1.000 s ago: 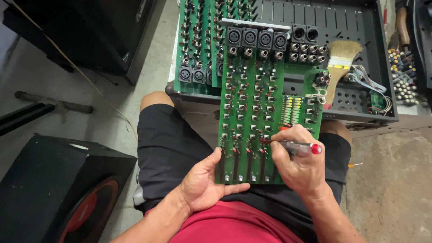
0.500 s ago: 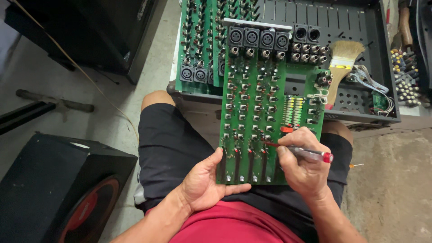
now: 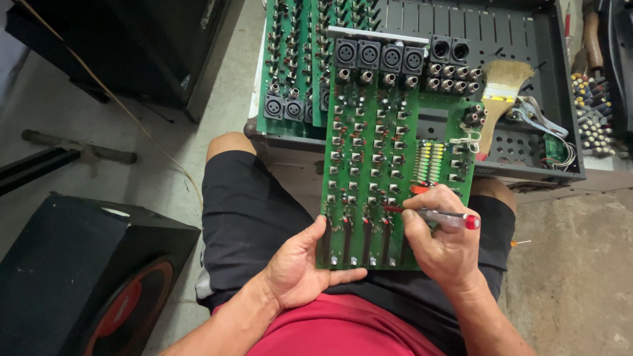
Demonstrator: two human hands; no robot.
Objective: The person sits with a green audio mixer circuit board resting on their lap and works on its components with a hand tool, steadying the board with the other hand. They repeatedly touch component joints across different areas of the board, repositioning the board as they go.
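This is an electronics repair workshop, set up on a bare concrete floor. An opened metal mixer chassis lies with green circuit boards pulled out, a paintbrush resting inside it. A black loudspeaker cabinet stands by the floor's near left edge, and removed knobs sit at the far right.

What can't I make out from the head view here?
- Tool tip on the circuit board: hidden by right hand fingers.
- Board's near-left edge: covered by left hand.
- Speaker cabinet: cut off by left and bottom frame edges.
- Board components: too small to identify.
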